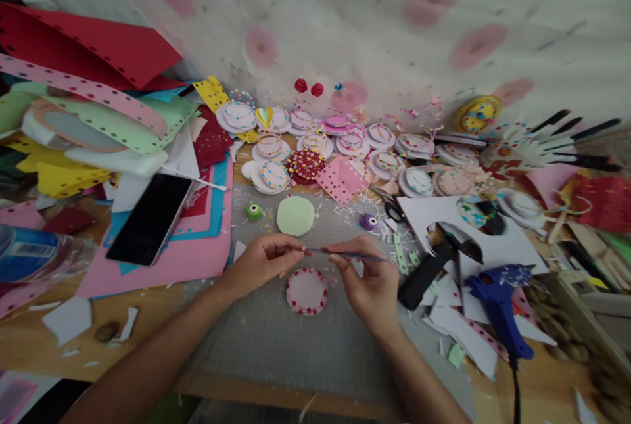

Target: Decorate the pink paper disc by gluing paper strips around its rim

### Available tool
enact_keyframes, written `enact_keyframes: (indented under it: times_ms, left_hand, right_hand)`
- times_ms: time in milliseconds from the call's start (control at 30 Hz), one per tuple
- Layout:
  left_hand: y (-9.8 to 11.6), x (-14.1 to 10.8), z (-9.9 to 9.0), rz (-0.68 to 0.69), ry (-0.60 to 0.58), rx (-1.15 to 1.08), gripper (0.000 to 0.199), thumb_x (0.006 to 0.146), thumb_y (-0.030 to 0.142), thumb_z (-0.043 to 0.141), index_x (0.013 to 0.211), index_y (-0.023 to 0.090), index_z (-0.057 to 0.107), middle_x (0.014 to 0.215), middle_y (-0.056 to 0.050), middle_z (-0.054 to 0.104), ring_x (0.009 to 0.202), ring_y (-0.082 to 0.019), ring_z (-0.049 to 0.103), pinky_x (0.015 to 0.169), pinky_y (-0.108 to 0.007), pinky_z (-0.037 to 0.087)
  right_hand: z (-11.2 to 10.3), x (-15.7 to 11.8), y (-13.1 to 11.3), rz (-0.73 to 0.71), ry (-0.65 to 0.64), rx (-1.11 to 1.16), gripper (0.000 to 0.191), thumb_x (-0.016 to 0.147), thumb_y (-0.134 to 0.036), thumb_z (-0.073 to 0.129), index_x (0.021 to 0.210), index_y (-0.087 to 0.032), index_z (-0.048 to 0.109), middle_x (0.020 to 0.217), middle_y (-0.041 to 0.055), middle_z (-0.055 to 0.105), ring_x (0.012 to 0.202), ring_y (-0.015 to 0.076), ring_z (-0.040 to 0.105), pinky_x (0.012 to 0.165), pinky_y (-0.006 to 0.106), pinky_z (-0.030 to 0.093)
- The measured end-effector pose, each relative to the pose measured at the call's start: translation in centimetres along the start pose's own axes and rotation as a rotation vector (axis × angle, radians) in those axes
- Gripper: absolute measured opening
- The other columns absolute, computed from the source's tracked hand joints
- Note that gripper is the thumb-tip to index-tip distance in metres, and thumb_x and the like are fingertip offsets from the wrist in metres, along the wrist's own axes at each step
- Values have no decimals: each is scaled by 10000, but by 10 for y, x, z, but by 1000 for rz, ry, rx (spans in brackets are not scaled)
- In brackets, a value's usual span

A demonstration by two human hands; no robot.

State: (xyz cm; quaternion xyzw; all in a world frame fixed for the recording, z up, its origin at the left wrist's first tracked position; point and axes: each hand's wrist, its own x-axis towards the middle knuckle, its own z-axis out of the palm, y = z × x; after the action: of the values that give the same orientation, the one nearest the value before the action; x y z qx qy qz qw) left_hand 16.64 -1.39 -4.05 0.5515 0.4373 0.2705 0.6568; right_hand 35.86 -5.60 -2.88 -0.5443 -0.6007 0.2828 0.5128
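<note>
My left hand is closed in a pinch on a tiny red piece, too small to name surely. In my right hand lies a thin, dark pair of tweezers, its tip reaching the piece at my left fingertips. Just below and between both hands, a round pinkish-white disc edged with small red and pink bits rests on the grey cutting mat. Above the hands is a pale green paper circle. A small green one-eyed figure and a purple one sit to either side of it.
Rows of small decorated paper hats stand along the back. On the left are a phone, coloured paper and a plastic bottle. To the right lie a blue glue gun, scissors, a black-handled tool and scraps.
</note>
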Motion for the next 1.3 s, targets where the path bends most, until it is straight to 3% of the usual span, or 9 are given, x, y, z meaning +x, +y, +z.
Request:
enact_keyframes:
  times_ms: [300,567,833,1300]
  left_hand:
    - [1,-1,2,-18,-12,86,281,854,382,587,851,123,695,505,55,441,451,-66,368,436,-180,266]
    - [3,-4,2,-25,1,85,269,846,364,596,862,120,709,512,49,458,438,-64,374,424,-184,277]
    - [-2,-4,0,5,-49,82,259,877,348,587,927,131,720,475,62,446,428,-56,372,435,-176,282]
    - [-1,-2,1,16,1,77,215,828,303,626,831,114,727,526,45,505,431,-46,380,403,-157,278]
  right_hand:
    - [2,-8,10,38,-14,65,55,832,-228,649,850,-245,698,812,29,740,763,204,633,758,375,463]
    - [2,-10,8,193,11,177,58,822,-267,662,843,-227,698,829,47,729,797,207,662,738,340,508]
    - [1,-11,9,191,-2,206,36,810,-249,677,832,-231,700,803,36,721,782,198,660,724,324,509]
    - [2,-11,11,150,34,263,66,794,-193,693,845,-232,708,810,11,723,778,163,664,711,275,505]
